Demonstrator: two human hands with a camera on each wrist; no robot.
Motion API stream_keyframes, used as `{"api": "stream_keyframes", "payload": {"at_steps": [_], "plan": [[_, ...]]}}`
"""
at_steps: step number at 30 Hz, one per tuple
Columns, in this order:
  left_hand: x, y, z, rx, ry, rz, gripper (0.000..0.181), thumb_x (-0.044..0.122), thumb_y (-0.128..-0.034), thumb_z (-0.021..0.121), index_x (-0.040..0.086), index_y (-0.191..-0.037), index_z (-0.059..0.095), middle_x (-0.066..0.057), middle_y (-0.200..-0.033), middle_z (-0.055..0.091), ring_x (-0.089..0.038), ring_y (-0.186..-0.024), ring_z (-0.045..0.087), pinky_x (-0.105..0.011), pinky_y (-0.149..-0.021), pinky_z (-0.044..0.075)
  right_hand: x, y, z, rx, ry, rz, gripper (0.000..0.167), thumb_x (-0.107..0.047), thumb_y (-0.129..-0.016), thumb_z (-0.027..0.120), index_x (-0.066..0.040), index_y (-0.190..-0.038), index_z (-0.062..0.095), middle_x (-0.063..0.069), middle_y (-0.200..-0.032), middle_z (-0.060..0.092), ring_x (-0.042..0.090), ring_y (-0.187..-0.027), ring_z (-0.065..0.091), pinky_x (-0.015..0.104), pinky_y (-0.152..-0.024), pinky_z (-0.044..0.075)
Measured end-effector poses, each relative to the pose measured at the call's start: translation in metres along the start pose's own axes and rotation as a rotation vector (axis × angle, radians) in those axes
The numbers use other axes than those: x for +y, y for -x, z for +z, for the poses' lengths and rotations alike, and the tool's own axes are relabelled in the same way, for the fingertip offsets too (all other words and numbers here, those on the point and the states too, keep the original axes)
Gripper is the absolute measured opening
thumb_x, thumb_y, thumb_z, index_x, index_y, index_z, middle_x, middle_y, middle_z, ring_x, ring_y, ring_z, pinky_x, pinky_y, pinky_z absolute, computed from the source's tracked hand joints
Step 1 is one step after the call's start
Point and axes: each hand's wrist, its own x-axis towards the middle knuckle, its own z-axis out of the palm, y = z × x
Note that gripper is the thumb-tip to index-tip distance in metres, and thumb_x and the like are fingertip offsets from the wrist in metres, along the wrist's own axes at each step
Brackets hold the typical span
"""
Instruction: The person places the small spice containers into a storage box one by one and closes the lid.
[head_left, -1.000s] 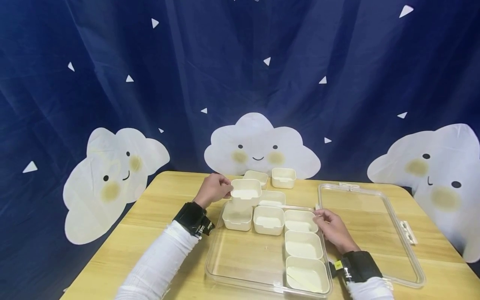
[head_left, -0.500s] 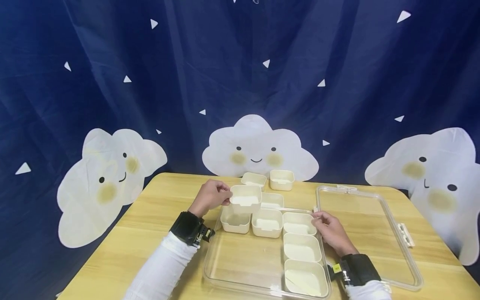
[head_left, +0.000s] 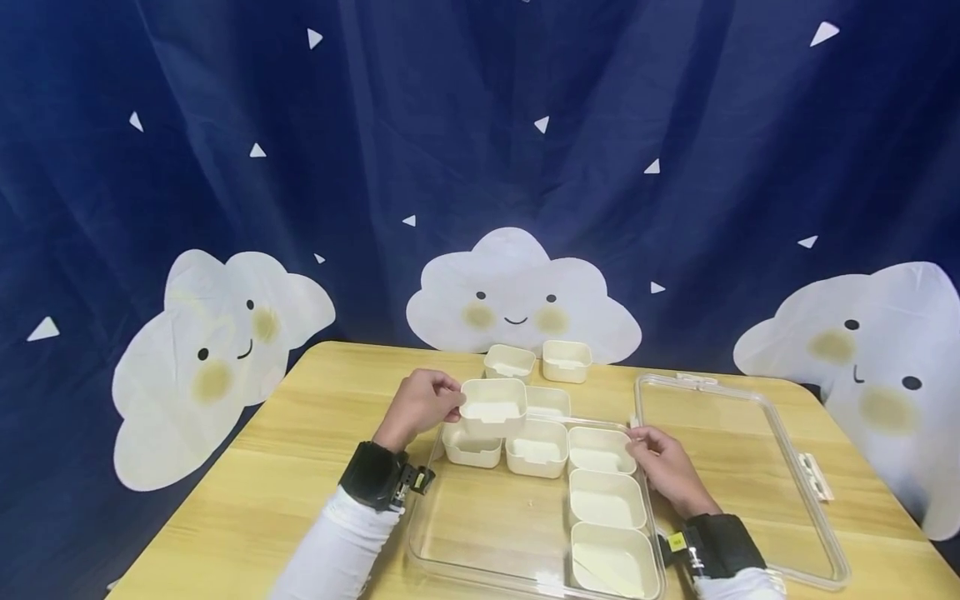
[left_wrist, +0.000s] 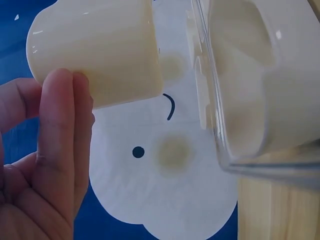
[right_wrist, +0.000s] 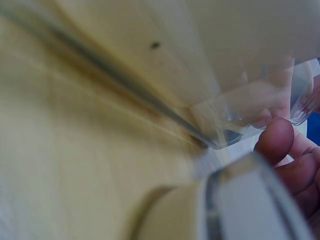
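Five cream open-topped bins point(head_left: 606, 498) line the back and right side of a clear plastic tray point(head_left: 495, 521). Above its eleven o'clock corner, the left hand's point(head_left: 417, 408) thumb and fingertips pinch a raised cream bin point(head_left: 492, 403). At one o'clock, the right hand point(head_left: 670, 471) apparently pinches the rim, though partly blurred. The transparent lid point(head_left: 797, 467) lies at three o'clock.

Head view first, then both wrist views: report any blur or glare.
Head view: mostly clear, with a small white glare patch on the clear tray's near edge; left wrist view: the left hand looks fairly crisp, the tray's lower edge smeared; right wrist view: the tabletop and a pale object at the bottom are blurred.
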Motion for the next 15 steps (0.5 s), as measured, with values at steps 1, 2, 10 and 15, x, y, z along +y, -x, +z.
{"api": "stream_keyframes", "payload": {"at_steps": [1, 2, 10, 15], "plan": [[-0.001, 0.001, 0.001, 0.000, 0.000, 0.002, 0.008, 0.003, -0.0852, 0.067, -0.002, -0.091, 0.068, -0.007, -0.073, 0.066, -0.015, -0.060, 0.065, -0.029, -0.060, 0.058, 0.000, 0.000, 0.000, -0.001, -0.003, -0.002, 0.032, -0.014, -0.096, 0.056, 0.006, -0.121, 0.057, 0.006, -0.090, 0.054, 0.009, -0.050, 0.041, 0.022, -0.043, 0.037], [-0.002, 0.001, 0.001, 0.001, -0.002, 0.006, 0.008, 0.003, -0.0851, 0.067, -0.002, -0.091, 0.068, -0.006, -0.073, 0.066, -0.015, -0.060, 0.065, -0.029, -0.060, 0.058, 0.000, 0.000, 0.000, 0.001, -0.005, -0.002, 0.032, -0.013, -0.096, 0.056, 0.006, -0.121, 0.057, 0.006, -0.089, 0.054, 0.009, -0.050, 0.040, 0.022, -0.043, 0.037], [-0.005, 0.009, 0.003, -0.016, 0.014, -0.005, 0.010, 0.006, -0.0846, 0.067, -0.001, -0.092, 0.069, -0.007, -0.072, 0.065, -0.016, -0.060, 0.065, -0.030, -0.060, 0.057, 0.002, -0.001, 0.001, -0.010, -0.025, 0.011, 0.030, -0.012, -0.096, 0.056, 0.006, -0.120, 0.056, 0.006, -0.086, 0.053, 0.009, -0.052, 0.043, 0.021, -0.043, 0.036], [-0.003, 0.014, 0.003, -0.029, 0.035, 0.007, 0.010, 0.004, -0.0847, 0.067, -0.002, -0.093, 0.069, -0.007, -0.072, 0.065, -0.016, -0.060, 0.065, -0.030, -0.060, 0.057, 0.002, -0.001, 0.000, 0.001, -0.020, 0.008, 0.031, -0.012, -0.096, 0.055, 0.006, -0.121, 0.057, 0.007, -0.089, 0.054, 0.010, -0.052, 0.043, 0.021, -0.043, 0.036]]}}
